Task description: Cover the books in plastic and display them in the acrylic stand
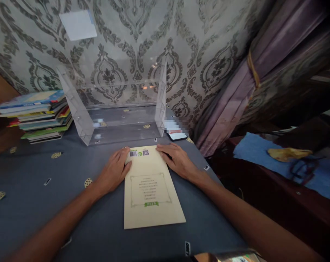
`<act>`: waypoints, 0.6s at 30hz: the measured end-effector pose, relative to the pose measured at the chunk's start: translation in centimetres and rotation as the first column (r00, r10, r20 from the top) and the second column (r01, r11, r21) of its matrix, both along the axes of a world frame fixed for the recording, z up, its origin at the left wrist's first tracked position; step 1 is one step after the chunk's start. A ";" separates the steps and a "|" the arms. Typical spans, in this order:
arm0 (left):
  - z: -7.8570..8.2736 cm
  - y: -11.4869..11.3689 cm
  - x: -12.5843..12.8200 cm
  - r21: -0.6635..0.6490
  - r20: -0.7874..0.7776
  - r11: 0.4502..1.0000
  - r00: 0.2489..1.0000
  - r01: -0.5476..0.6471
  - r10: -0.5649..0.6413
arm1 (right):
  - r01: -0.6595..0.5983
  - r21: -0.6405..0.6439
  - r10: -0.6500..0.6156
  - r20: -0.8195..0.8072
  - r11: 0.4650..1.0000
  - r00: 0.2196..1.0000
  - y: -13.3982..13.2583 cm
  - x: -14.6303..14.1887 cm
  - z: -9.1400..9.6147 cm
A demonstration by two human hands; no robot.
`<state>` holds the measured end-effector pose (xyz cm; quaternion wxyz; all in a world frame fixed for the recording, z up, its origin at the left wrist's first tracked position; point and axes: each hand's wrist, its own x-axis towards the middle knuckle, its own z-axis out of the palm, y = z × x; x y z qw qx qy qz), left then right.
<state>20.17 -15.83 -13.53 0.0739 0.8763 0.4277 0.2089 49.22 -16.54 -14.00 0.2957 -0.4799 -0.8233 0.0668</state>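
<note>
A cream book (148, 166) lies back cover up on the patterned tablecloth (154, 243), barcode (133, 154) and QR code (145, 153) at its far end; the left hand (115, 169) touches it at the far-left corner, fingers close together, thumb apart; the right hand (178, 160) rests on the far-right corner, fingers bent and near each other; whether either pinches the cover I cannot tell; beyond, by the surface's right edge, lies a smartphone (177, 136); just beside it, toward the far edge, stands a clear acrylic rack (77, 111), the tablecloth showing through its base; near the surface's far-left corner sits a stack of books (45, 118); behind rises a wallpapered wall (143, 40).
</note>
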 end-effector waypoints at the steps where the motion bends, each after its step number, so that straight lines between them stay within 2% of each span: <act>1: 0.0 0.1 0.0 0.013 -0.014 1.000 1.000 0.003 -0.003 | -0.011 0.003 0.011 -0.021 1.000 1.000 0.1 0.0 0.0; 7: 0.7 0.8 0.2 0.116 -0.106 0.991 0.992 0.074 -0.061 | -0.067 0.022 0.069 -0.064 0.997 0.996 0.5 0.2 -0.1; 14: 0.8 1.2 0.9 0.042 -0.041 0.994 0.994 0.106 -0.104 | -0.076 0.007 0.076 -0.068 0.997 0.995 0.3 0.3 -0.4; 18: 0.9 1.1 0.9 0.041 -0.052 0.994 0.993 0.104 -0.102 | -0.051 -0.030 0.049 -0.077 0.998 0.996 -1.1 0.3 0.0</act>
